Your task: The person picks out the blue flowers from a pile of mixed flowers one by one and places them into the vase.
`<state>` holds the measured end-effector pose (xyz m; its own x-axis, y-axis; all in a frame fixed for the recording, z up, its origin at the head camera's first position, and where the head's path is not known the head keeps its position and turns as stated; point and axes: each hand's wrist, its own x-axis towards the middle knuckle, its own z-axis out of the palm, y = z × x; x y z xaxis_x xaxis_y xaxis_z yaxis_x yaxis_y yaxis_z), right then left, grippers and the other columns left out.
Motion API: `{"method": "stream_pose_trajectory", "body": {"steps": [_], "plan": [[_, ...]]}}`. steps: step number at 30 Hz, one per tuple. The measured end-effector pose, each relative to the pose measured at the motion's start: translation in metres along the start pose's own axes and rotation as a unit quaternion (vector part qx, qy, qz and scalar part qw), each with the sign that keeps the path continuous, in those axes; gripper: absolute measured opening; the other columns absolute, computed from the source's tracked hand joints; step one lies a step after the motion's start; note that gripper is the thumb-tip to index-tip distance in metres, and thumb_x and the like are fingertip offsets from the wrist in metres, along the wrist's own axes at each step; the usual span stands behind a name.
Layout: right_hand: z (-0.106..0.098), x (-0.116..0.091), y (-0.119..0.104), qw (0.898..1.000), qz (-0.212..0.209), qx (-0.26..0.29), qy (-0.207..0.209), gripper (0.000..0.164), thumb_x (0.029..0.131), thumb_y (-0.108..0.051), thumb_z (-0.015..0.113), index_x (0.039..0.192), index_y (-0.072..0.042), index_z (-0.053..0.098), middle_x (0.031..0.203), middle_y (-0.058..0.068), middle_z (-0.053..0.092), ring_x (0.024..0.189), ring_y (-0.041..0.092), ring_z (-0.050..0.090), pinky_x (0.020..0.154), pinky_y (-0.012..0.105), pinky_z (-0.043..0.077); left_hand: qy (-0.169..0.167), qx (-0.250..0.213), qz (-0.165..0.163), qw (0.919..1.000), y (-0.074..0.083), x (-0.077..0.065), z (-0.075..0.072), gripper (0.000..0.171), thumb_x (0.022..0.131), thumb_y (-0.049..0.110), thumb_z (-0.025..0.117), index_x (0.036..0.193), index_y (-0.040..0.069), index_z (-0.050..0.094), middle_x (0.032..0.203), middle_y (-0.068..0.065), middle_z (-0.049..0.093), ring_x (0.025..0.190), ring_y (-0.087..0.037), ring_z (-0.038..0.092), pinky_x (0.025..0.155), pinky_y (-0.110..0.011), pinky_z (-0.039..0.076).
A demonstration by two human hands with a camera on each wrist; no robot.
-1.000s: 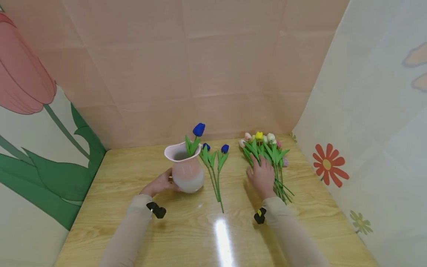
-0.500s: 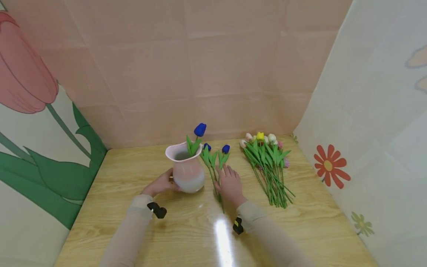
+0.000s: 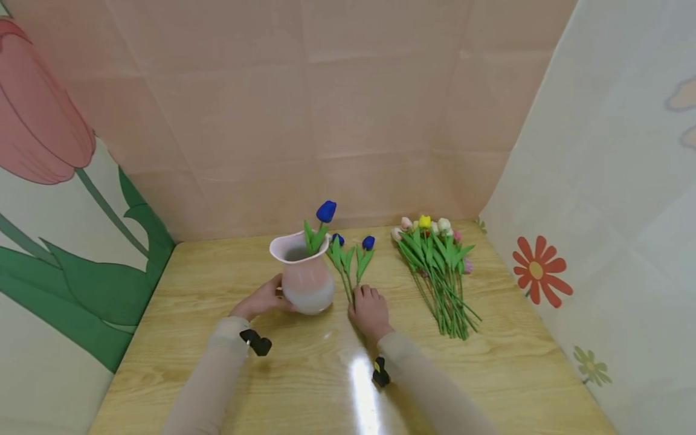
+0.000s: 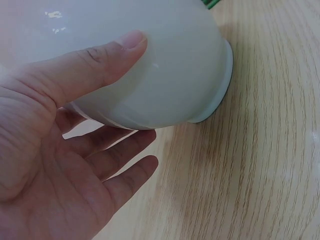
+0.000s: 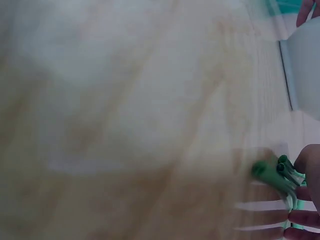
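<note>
A pink-and-white vase [image 3: 307, 284] stands on the table with one blue tulip [image 3: 326, 211] in its mouth. My left hand [image 3: 263, 300] holds the vase low on its left side; in the left wrist view the thumb lies along the white belly [image 4: 170, 85] and the fingers are at its underside. Right of the vase, two blue tulips [image 3: 368, 243] lie on the table, blooms away from me. My right hand [image 3: 371, 314] is down over their lower stems. Their green ends [image 5: 272, 175] show between thumb and fingers in the right wrist view.
A bunch of artificial tulips [image 3: 435, 266] with white, pink and yellow blooms lies further right, stems pointing toward me. Pink cloth [image 3: 348, 121] hangs behind the wooden table [image 3: 304, 386]. Printed flower panels [image 3: 598, 211] stand at both sides.
My right hand has left the mixed bunch, moved left to the two blue tulips, then slid down toward me with its fingers closing around their stems. My left hand and the vase stay put.
</note>
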<state>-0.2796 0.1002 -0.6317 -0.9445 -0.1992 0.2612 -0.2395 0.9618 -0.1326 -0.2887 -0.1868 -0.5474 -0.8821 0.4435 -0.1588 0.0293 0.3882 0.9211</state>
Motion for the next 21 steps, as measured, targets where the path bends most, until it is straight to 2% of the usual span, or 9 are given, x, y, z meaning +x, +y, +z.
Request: {"method": "stream_pose_trajectory", "body": {"steps": [7, 14, 17, 21], "plan": [[-0.005, 0.013, -0.003, 1.0, 0.014, 0.006, 0.004, 0.024, 0.086, -0.026, 0.06, 0.098, -0.005, 0.055, 0.098, 0.016, 0.051, 0.088, 0.033, 0.049, 0.07, 0.046, 0.043, 0.001, 0.016, 0.005, 0.9999, -0.002, 0.001, 0.0, 0.082, 0.073, 0.011, 0.078, 0.138, -0.002, 0.03, 0.131, -0.019, 0.044, 0.114, -0.031, 0.046, 0.09, -0.04, 0.042], [-0.006, 0.025, 0.0, 0.999, 0.03, -0.001, -0.04, 0.025, 0.087, -0.028, 0.058, 0.097, -0.005, 0.056, 0.099, 0.016, 0.053, 0.09, 0.033, 0.05, 0.072, 0.045, 0.043, -0.006, 0.003, 0.006, 1.0, -0.002, 0.002, -0.002, 0.081, 0.072, 0.004, 0.077, 0.137, -0.006, 0.03, 0.128, -0.022, 0.045, 0.113, -0.034, 0.046, 0.089, -0.042, 0.043], [-0.006, 0.03, 0.002, 0.997, 0.041, 0.03, -0.049, 0.023, 0.088, -0.025, 0.058, 0.095, -0.003, 0.056, 0.094, 0.016, 0.054, 0.085, 0.032, 0.053, 0.07, 0.045, 0.045, -0.003, 0.009, 0.005, 0.9999, -0.002, 0.002, -0.001, 0.081, 0.072, 0.006, 0.077, 0.137, -0.005, 0.03, 0.129, -0.021, 0.045, 0.113, -0.033, 0.046, 0.089, -0.042, 0.042], [-0.008, 0.035, 0.006, 0.988, 0.078, 0.122, -0.048, 0.023, 0.088, -0.018, 0.055, 0.102, 0.001, 0.052, 0.09, 0.015, 0.055, 0.078, 0.03, 0.057, 0.066, 0.043, 0.048, 0.003, 0.016, 0.005, 0.9999, -0.002, 0.002, -0.001, 0.081, 0.072, 0.009, 0.078, 0.137, -0.001, 0.031, 0.128, -0.018, 0.046, 0.113, -0.03, 0.047, 0.089, -0.04, 0.042]]}}
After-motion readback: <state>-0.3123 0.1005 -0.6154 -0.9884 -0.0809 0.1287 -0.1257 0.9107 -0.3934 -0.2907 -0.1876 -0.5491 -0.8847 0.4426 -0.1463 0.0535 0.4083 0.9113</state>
